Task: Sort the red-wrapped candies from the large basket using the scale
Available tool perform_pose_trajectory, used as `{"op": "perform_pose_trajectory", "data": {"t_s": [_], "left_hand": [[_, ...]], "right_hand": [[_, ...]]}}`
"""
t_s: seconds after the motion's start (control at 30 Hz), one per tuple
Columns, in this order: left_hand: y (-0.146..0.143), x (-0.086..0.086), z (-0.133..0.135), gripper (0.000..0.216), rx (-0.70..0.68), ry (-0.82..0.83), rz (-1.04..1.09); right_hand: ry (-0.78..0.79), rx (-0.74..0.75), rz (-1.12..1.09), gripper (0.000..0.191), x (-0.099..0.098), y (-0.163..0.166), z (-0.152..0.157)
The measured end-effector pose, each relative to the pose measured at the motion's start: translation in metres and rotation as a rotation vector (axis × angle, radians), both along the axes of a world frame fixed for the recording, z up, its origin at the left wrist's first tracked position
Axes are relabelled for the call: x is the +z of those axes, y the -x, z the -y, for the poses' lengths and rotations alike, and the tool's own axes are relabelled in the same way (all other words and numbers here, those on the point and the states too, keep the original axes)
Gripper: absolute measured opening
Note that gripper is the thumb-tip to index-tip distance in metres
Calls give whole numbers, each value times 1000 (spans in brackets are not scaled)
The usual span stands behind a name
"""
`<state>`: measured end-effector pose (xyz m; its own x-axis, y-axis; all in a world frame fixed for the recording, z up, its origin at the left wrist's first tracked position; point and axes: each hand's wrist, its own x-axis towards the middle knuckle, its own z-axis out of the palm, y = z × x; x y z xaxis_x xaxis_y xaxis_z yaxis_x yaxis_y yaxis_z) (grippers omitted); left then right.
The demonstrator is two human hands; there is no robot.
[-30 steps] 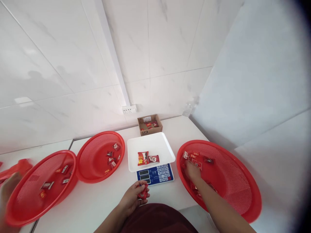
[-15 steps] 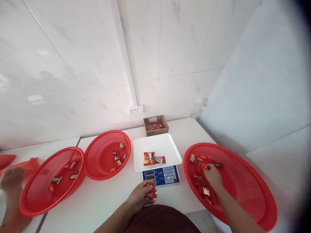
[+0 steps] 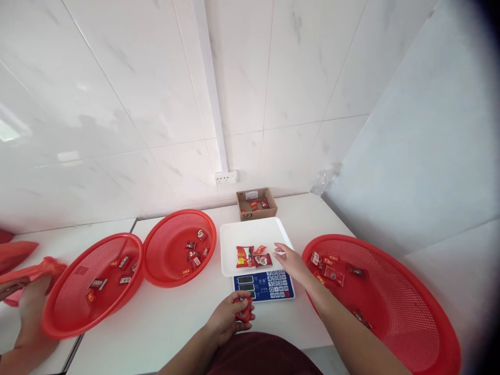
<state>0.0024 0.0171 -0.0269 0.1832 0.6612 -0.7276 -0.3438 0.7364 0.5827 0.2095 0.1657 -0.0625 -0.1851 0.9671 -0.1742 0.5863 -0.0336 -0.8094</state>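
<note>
My left hand (image 3: 231, 319) is closed around a red snack packet (image 3: 244, 311) in front of the scale, and the fingers cover part of it. At the right side of the white weighing tray (image 3: 230, 234), my right hand (image 3: 289, 260) has its fingers apart and holds nothing. Just left of its fingertips lie a small orange-red packet (image 3: 261, 249), a dark red packet (image 3: 263, 260) and a larger red and yellow packet (image 3: 245, 257). The scale's blue keypad panel (image 3: 262, 286) shows below the tray.
A large red basket (image 3: 406, 291) with several packets stands at the right. Two more red baskets, a middle one (image 3: 164, 250) and a left one (image 3: 70, 297), hold packets too. Behind the tray sits a cardboard box (image 3: 258, 214). At far left another person's hands touch red plastic (image 3: 50, 266).
My right hand has moved left from the right basket to the tray, where a small orange-red packet now lies. My left hand keeps its packet. The other person's hands have shifted on the red plastic.
</note>
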Motion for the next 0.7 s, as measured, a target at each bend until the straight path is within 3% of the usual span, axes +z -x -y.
{"op": "perform_pose_trajectory", "data": {"t_s": [0.13,0.23,0.4,0.47,0.57,0.7], "left_hand": [[1,-2,1,43,-4,-10,14],[0,-1,0,42,-10,-11,17],[1,-1,2,38,-4,-4,11],[3,-3,3,37,5,-11,14],[4,-7,4,36,9,-17,17],[5,-8,4,39,5,-14,20]], "right_hand": [[-138,179,97,33,-2,10,17],[-267,370,311,35,-2,17,26],[-299,299,558,39,1,28,24],[-323,314,565,41,2,36,25],[-376,479,509,43,0,51,32],[-335,561,496,46,-6,64,35]]}}
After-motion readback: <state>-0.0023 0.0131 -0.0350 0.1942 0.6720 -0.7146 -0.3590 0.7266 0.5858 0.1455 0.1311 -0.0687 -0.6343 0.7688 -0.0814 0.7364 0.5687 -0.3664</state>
